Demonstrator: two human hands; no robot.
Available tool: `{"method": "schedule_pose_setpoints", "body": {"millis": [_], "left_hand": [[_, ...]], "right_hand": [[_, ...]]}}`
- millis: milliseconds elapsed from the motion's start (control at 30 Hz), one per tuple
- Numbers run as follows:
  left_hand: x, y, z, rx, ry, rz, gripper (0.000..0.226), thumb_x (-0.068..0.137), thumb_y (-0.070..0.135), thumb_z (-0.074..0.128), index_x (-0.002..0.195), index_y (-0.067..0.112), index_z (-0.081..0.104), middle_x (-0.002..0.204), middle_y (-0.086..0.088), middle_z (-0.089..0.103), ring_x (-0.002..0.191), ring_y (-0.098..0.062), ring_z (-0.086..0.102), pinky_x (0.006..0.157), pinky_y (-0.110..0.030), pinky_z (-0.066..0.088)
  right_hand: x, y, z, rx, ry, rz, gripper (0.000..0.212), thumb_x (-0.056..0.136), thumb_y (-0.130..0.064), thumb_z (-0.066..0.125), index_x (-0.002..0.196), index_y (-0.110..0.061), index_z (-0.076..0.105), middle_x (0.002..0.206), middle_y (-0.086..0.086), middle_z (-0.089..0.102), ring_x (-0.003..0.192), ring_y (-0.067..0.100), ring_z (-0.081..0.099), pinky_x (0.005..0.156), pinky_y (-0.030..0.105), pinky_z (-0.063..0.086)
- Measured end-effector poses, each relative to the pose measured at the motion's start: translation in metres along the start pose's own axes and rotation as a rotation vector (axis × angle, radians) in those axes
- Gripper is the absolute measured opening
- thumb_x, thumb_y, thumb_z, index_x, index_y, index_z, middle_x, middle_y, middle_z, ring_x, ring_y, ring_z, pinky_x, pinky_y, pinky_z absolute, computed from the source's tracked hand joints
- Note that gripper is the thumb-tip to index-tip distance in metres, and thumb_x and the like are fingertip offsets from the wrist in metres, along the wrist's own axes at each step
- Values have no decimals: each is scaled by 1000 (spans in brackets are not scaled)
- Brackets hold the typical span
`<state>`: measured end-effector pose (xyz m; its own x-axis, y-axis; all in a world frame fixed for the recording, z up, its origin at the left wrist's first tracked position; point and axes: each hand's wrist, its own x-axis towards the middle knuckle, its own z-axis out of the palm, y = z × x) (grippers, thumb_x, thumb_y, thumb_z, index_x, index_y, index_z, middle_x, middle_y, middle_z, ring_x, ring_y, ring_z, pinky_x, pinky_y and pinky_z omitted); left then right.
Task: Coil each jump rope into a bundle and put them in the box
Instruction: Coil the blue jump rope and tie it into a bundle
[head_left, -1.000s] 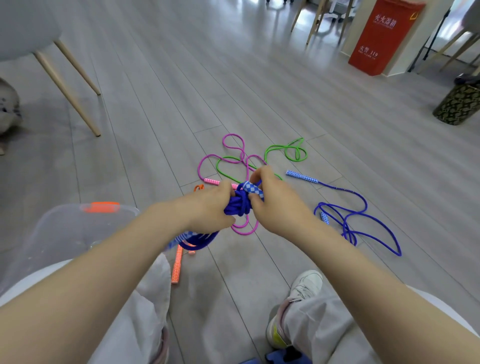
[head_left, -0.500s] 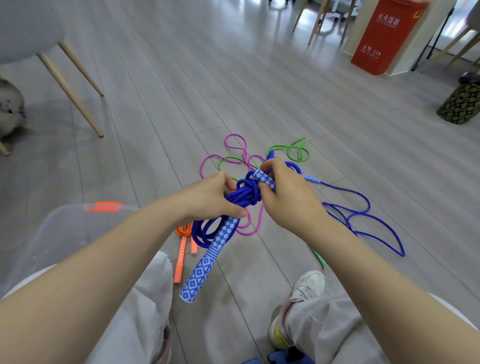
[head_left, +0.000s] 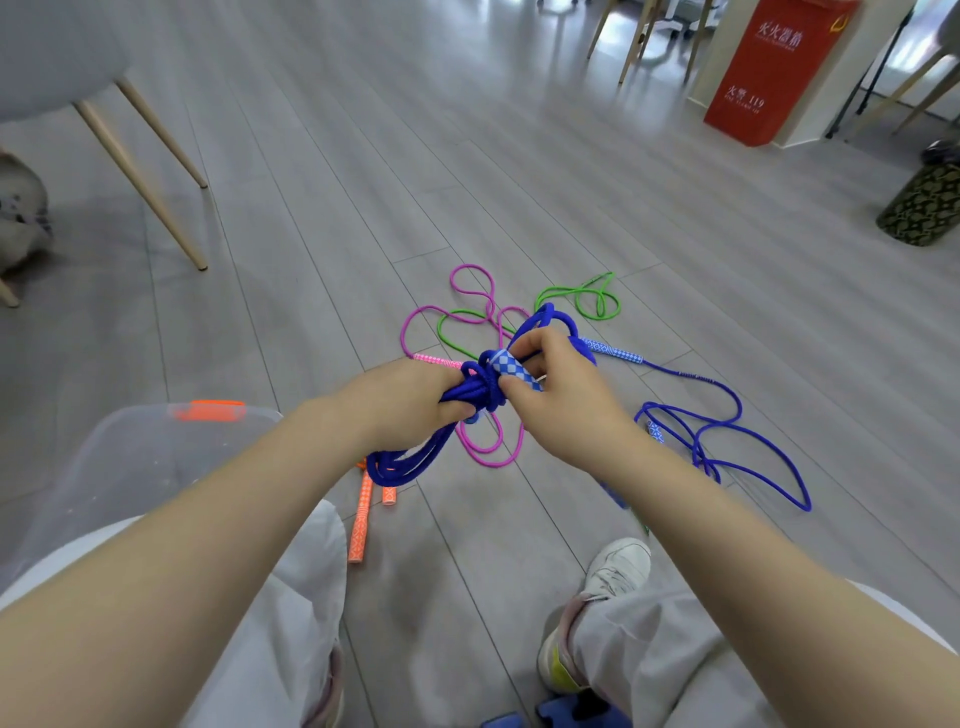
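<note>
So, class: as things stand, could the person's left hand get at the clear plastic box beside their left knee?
Probably not yet: the left hand grips the blue rope bundle, which the right hand is tying. The clear plastic box sits close by with nothing between; once freed, it looks reachable.

1. One camera only, worn on the person's head, with no second view sharing the scene.
2. It looks forward and steeply down, close over both forearms and the knees.
3. The wide lens bends the grey plank floor (head_left: 519, 156) towards far chair legs (head_left: 156, 171).
</note>
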<state>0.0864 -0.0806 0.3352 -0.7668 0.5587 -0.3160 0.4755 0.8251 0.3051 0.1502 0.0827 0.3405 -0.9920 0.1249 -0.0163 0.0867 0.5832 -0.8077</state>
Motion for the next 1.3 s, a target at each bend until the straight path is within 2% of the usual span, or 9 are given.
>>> {"method": "schedule_pose_setpoints", "body": {"millis": [200, 367, 467, 600, 767, 867, 1000, 1167, 1300], "left_hand": [[-2, 6, -5, -608, -30, -64, 19, 98, 22, 48, 81, 14, 54, 62, -1, 55, 49, -14, 51, 50, -24, 44], [-4, 10, -12, -963, -46, -134, 14, 97, 12, 49, 93, 14, 63, 73, 4, 66, 48, -9, 37, 46, -20, 35], [-4, 12, -17, -1187, -64, -150, 19, 96, 2, 47, 106, 4, 62, 81, -3, 72, 48, -7, 30, 42, -16, 29], [-5, 17, -20, -1351, -49, -228, 12, 92, 5, 49, 91, 7, 61, 63, -1, 53, 46, -7, 38, 38, -15, 30], [-7, 27, -17, -1500, -45, -242, 16, 93, 24, 60, 82, 13, 62, 51, 7, 51, 46, -3, 36, 36, -10, 27], [-6, 27, -17, -1554, 2, -253, 19, 91, 31, 61, 88, 13, 64, 58, 6, 55, 46, -2, 34, 37, -10, 28], [-6, 28, -18, -1585, 61, -239, 18, 91, 32, 61, 86, 16, 67, 56, 9, 51, 45, -2, 30, 38, -11, 24], [-6, 28, -22, -1601, 110, -178, 15, 94, 27, 57, 92, 14, 65, 70, 8, 67, 40, -1, 27, 35, -10, 21], [-7, 23, -29, -1708, 89, -139, 20, 95, 30, 55, 86, 15, 64, 80, 5, 69, 39, -2, 27, 36, -10, 20]], "right_hand": [[-1, -2, 2, 190, 28, 22, 8, 92, -27, 57, 93, -29, 49, 86, 0, 67, 71, 14, 61, 72, 43, 57], [-3, -6, -2, 376, 22, 40, 15, 92, -10, 56, 103, -18, 51, 97, 8, 65, 73, 13, 63, 66, 27, 56], [-5, -8, -3, 477, 42, 43, 14, 92, -7, 58, 104, -12, 51, 95, 6, 68, 70, 8, 70, 70, 29, 59], [-3, -4, 1, 449, 99, 33, 17, 88, -12, 67, 95, -16, 53, 95, 6, 70, 81, 20, 71, 73, 41, 60], [-2, -3, 13, 325, 131, -38, 15, 86, -13, 67, 98, -20, 60, 93, -7, 67, 86, 13, 65, 78, 45, 57], [-3, -5, 12, 366, 131, -63, 17, 88, -12, 63, 102, -21, 63, 95, -12, 68, 86, 6, 64, 80, 39, 57], [-5, -8, 9, 310, 135, -167, 27, 86, -9, 64, 99, -32, 65, 93, -17, 61, 79, -2, 54, 73, 14, 45], [-4, -4, 14, 326, 165, -26, 27, 83, -28, 73, 96, -17, 52, 81, -14, 52, 71, 7, 47, 68, 23, 42], [-2, -4, 10, 507, -312, 348, 61, 77, -67, 64, 113, -18, 62, 102, -4, 68, 94, 13, 64, 96, 40, 51]]}}
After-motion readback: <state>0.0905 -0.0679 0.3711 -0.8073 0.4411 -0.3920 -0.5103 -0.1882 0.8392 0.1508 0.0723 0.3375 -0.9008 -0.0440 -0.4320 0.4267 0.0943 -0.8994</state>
